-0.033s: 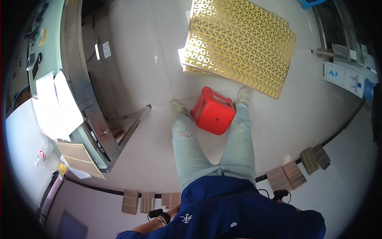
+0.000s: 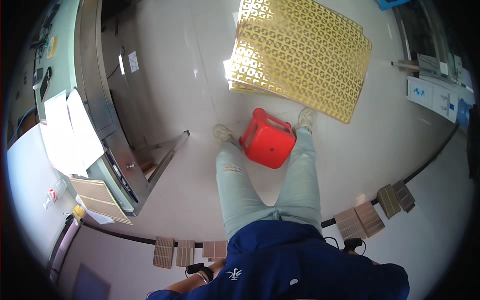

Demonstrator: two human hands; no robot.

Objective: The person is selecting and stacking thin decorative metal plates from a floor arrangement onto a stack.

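Seen from above, standing on a pale glossy floor [image 2: 190,75] in light jeans and a dark blue top, feet planted either side of a red plastic stool [image 2: 267,145], the stool upright between the shoes and touching neither leg clearly. Left hand [image 2: 200,272] low at the waist near the lower edge, wrist ringed by a bracelet, fingers curled round a small dark object [image 2: 194,269] too small to identify. Right hand [image 2: 352,246] mostly hidden behind the blue sleeve, a small black device at it; grip impossible to tell. Just beyond the stool, a stack of yellow perforated panels [image 2: 300,50] lying flat on the floor, near the right shoe. To the left, a steel cabinet [image 2: 95,90] with a door hanging open, papers [image 2: 70,130] spread across its top, a plastic bottle [image 2: 54,192] lying on the white table [image 2: 25,165] beside it. Along a dark cable on the floor, brown rectangular boards [image 2: 175,251] in small groups, more of them at right [image 2: 360,220].
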